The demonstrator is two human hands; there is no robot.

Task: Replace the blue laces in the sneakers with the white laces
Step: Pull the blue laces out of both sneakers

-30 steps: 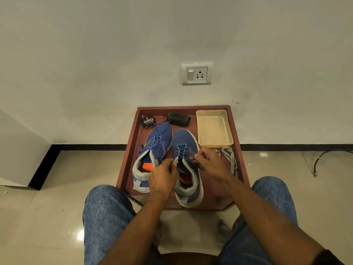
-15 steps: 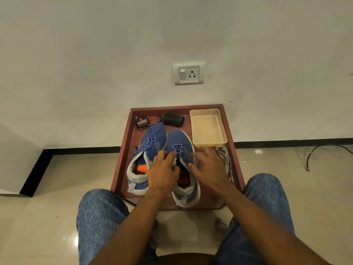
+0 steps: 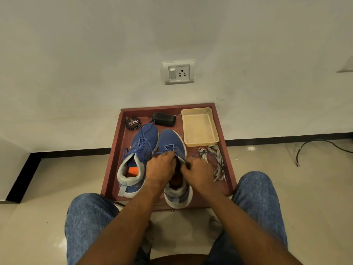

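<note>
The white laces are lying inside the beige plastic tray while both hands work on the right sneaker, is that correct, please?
Not quite: the head view shows the white laces on the red table, just outside the beige plastic tray. Both hands, left hand and right hand, do work on the right sneaker.

The light is soft and rather dim, with a warm grey-yellow cast over the wall (image 3: pixel 95 54). A broad faint shadow darkens the wall's upper middle. The glossy floor (image 3: pixel 38 217) carries pale reflected patches, one beside the person's left knee. Wide-angle distortion bends the black skirting (image 3: pixel 72 152) upward toward the edges. Fine detail is soft and slightly smeared throughout.
</note>
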